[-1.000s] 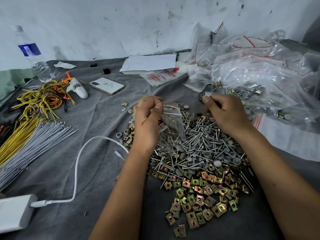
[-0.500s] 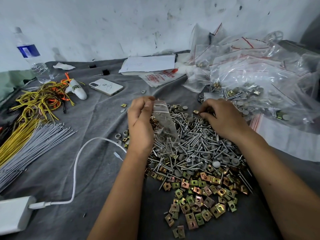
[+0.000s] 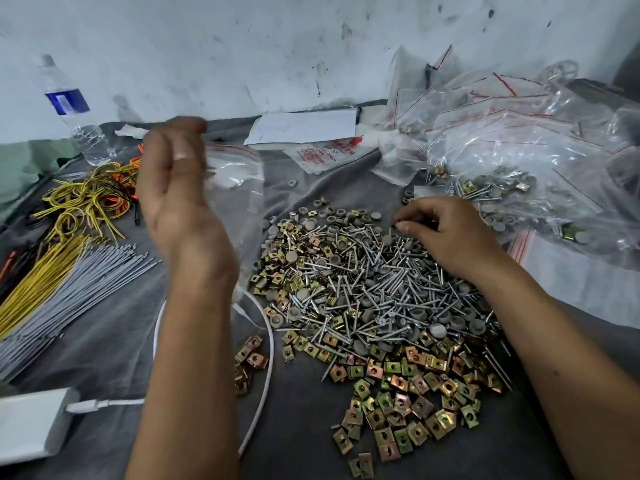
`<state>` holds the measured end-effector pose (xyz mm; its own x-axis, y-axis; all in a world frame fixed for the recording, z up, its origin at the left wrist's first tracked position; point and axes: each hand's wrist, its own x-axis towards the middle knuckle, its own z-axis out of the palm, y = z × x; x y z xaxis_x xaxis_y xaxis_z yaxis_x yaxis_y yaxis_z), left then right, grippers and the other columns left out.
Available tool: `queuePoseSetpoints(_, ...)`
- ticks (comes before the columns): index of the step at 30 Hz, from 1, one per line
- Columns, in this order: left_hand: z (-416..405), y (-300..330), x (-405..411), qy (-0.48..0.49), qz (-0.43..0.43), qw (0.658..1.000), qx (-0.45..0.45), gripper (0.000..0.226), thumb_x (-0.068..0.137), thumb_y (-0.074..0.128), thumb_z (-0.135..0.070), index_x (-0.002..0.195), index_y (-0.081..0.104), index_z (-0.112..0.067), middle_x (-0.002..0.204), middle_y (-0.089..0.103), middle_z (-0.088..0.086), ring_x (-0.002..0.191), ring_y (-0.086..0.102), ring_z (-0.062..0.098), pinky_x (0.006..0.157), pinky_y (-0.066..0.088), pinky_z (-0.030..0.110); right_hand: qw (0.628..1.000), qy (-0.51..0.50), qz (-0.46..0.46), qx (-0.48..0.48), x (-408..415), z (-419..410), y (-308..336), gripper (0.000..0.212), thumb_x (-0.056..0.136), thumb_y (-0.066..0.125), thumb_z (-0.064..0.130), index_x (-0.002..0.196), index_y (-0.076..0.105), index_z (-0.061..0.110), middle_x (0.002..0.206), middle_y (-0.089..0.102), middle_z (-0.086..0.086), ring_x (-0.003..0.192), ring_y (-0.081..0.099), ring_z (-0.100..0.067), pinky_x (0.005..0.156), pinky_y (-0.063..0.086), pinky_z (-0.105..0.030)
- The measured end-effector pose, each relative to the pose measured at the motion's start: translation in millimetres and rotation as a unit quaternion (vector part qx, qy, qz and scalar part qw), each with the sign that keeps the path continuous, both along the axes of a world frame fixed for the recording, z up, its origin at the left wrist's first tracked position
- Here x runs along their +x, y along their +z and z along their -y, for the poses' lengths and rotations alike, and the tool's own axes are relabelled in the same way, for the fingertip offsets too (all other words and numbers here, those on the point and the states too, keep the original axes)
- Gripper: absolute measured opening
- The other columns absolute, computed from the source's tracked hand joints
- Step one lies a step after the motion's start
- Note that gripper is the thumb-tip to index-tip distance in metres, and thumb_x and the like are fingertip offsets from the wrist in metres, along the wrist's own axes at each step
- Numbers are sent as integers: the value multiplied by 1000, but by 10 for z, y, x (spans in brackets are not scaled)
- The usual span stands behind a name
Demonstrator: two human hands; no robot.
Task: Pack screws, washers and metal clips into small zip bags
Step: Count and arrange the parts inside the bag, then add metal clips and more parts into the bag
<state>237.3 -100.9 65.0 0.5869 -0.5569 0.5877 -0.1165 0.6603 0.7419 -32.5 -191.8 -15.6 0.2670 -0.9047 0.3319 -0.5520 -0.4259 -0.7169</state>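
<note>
The left hand [image 3: 176, 199] is up above the cloth, blurred, its fingers curled round the top of a small clear zip bag [image 3: 239, 188] with a red seal line; the bag hangs down beside the palm and whether anything sits in it cannot be told. The right hand [image 3: 446, 233] is low on the far edge of the pile, thumb and fingertip pinching something tiny there, too small to name.

The pile itself: silver screws [image 3: 374, 282] lie criss-crossed in the middle, grey round washers [image 3: 332, 216] are scattered along the far rim and through the heap, and the brass-and-green square metal clips [image 3: 398, 403] spread out on the near side.

All of it rests on a wrinkled grey cloth [image 3: 114, 341]. To the right a heap of filled and empty zip bags [image 3: 519, 150]. To the left, bundles of grey and yellow ties [image 3: 59, 285], a tangle of yellow wire [image 3: 86, 199], a water bottle [image 3: 74, 109]. A white cable [image 3: 266, 372] loops to a white charger block [image 3: 31, 424] at the near left. Papers [image 3: 304, 128] lie by the scuffed white wall [image 3: 277, 46].
</note>
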Motion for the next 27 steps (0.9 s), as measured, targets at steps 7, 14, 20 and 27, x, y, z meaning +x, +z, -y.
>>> queuePoseSetpoints(7, 39, -490, -397, -34, 376, 898, 225, 26, 101, 43, -27, 85, 58, -15, 113, 54, 1, 113, 37, 21, 103, 34, 45, 998, 52, 17, 27, 54, -93, 67, 8, 95, 71, 14, 102, 73, 15, 88, 78, 8, 83, 72, 3, 75, 51, -11)
queuePoseSetpoints(14, 70, -658, -330, -5, 250, 948, 199, 24, 100, 47, -24, 79, 56, -27, 105, 61, 5, 109, 49, 24, 99, 36, 41, 996, 58, -65, -34, 129, -156, 88, 30, 82, 84, 24, 110, 76, 21, 82, 69, 11, 75, 63, -2, 65, 48, -9)
queuePoseSetpoints(20, 65, -578, -109, 4, -135, 985, 106, 23, 105, 44, -14, 92, 62, -6, 97, 60, 13, 91, 51, 23, 84, 38, 37, 977, 103, -148, -111, 352, -299, 130, 18, 81, 82, 28, 98, 76, 28, 89, 60, 20, 86, 56, -4, 82, 46, -31)
queuePoseSetpoints(27, 99, -515, 43, 6, -247, 968, 33, 33, 107, 38, -3, 80, 55, -10, 87, 55, 8, 84, 50, 18, 89, 35, 37, 952, 174, -224, -112, 838, -401, 147, 24, 91, 74, 35, 114, 73, 27, 106, 65, 8, 104, 52, -8, 90, 40, -26)
